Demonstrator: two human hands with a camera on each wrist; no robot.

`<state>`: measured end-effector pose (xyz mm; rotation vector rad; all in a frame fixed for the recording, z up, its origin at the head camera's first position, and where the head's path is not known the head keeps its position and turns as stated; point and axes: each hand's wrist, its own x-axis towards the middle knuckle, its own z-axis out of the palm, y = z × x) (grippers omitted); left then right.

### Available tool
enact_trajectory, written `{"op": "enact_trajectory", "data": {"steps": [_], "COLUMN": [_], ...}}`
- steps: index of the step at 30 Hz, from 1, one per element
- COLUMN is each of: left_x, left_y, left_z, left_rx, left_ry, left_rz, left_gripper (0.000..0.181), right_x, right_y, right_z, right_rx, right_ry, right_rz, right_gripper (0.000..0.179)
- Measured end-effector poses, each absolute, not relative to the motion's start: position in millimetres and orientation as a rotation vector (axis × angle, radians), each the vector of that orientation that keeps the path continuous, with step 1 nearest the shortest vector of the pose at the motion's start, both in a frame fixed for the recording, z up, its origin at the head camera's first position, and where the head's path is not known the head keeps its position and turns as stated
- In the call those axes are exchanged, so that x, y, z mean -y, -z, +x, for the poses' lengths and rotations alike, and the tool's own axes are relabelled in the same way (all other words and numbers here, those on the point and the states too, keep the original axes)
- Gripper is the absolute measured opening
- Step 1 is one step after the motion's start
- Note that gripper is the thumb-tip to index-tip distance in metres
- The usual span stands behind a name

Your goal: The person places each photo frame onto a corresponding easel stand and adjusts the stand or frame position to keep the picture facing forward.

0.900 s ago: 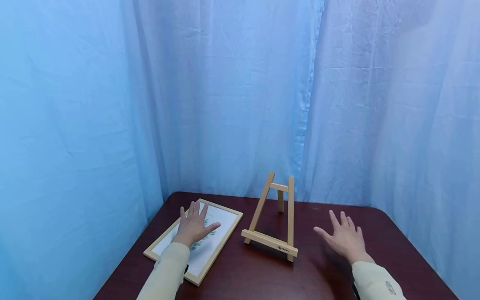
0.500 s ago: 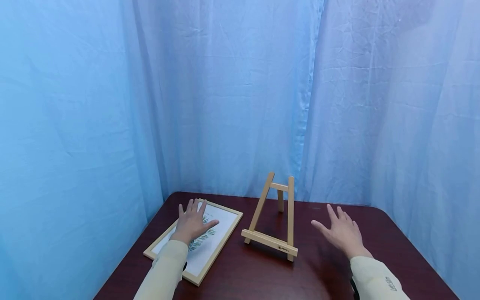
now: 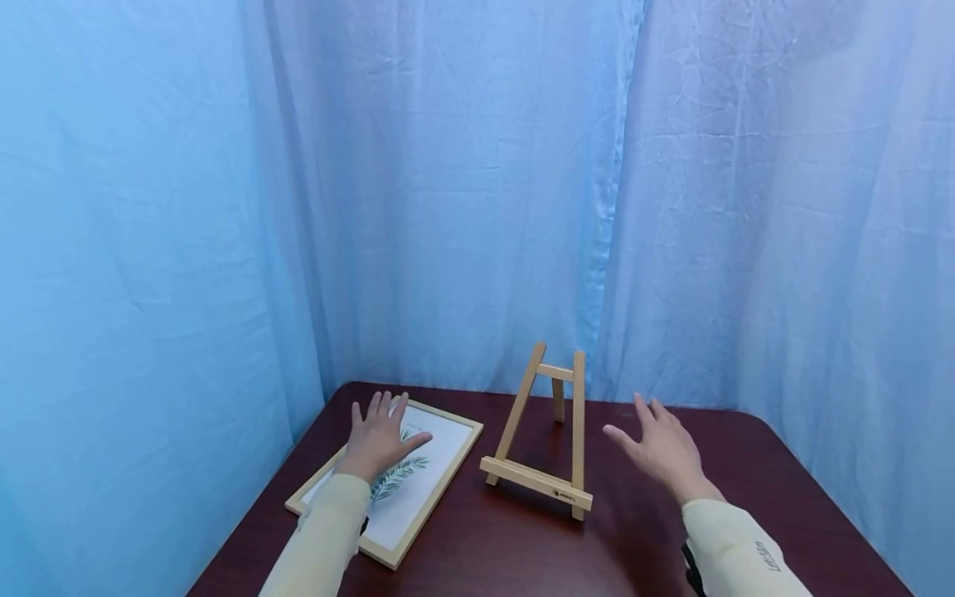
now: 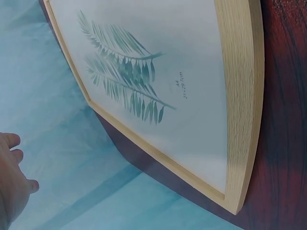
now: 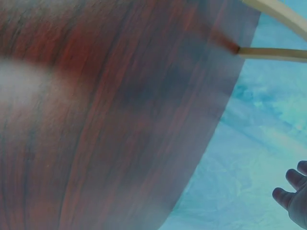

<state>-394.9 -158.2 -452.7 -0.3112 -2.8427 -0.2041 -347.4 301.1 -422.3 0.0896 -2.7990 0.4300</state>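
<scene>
A picture frame with a pale wooden border and a green palm-leaf print lies flat on the left of the table; in the left wrist view the frame shows small printed text beside the leaves. Above it hovers my left hand, fingers spread, holding nothing. Right of the frame stands a small wooden easel, with a dark logo on its ledge. My right hand is held in the air right of the easel, thumb apart from the fingers, with nothing in it. Fingertips show at the right wrist view's edge.
The dark reddish-brown table has rounded far corners. Blue curtains hang close behind it and along both sides. A rear leg props the easel from behind.
My right hand has moved left and a little forward, nearer the easel. My left hand has drifted slightly left and forward over the picture frame. Frame and easel have stayed put.
</scene>
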Motion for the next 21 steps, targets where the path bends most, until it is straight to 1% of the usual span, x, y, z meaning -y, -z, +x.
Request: {"op": "enact_trajectory", "data": {"steps": [10,21], "left_x": [161,168], "left_y": [444,437], "left_z": [-397,-397], "left_rx": [2.843,2.846], "left_ry": [0.223,0.280], "left_rz": [-0.304,-0.293], "left_gripper": [0.096,0.096], "right_x": [-281,-260], "right_y": [409,394], "right_z": [-349,-350], "right_rx": [2.786,2.757], "right_ry": [-0.491,-0.565], "right_rz": [0.110,0.132], "right_gripper": [0.098,0.092]}}
